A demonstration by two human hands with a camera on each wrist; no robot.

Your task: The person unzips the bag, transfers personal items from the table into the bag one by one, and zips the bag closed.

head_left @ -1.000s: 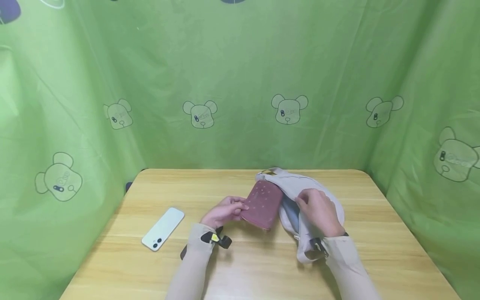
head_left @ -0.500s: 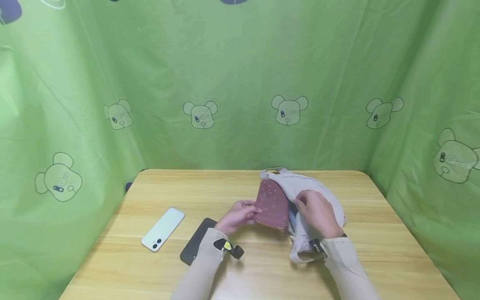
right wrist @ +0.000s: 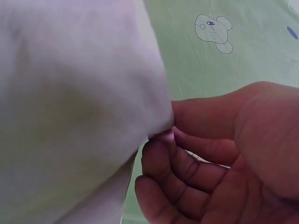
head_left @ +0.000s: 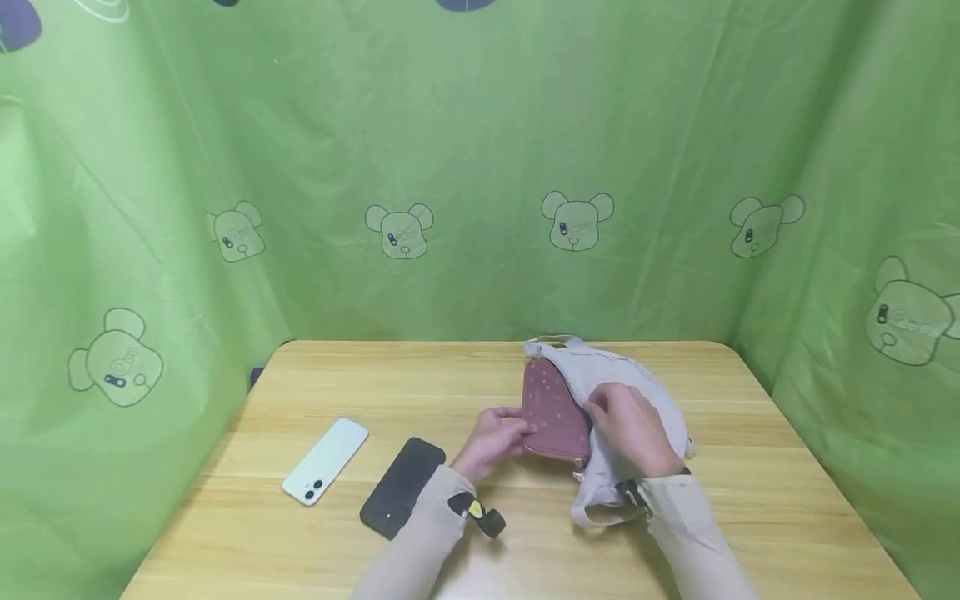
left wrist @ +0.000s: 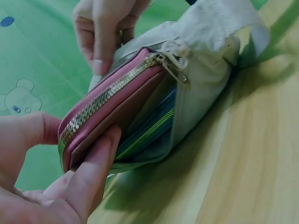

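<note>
A dark pink zip purse (head_left: 553,412) with small light spots sits partly inside the mouth of a pale grey fabric bag (head_left: 660,400). My left hand (head_left: 497,440) pinches the purse's near left end, thumb on one face and fingers on the other. In the left wrist view its gold zip (left wrist: 107,98) runs along the edge, and a blue item with a yellow-green zip (left wrist: 149,133) shows deeper in the bag. My right hand (head_left: 633,425) pinches the edge of the bag's opening; the right wrist view shows thumb and fingers on the fabric (right wrist: 93,93).
A white phone (head_left: 326,461) lies at the left of the wooden table (head_left: 420,375). Next to it, a black phone-like slab (head_left: 401,487) lies partly behind my left sleeve. A green curtain (head_left: 480,283) stands around the back and sides.
My left hand has moved right, carrying the purse further into the bag's opening. More of the black slab shows now. My right hand stays at the bag's edge.
</note>
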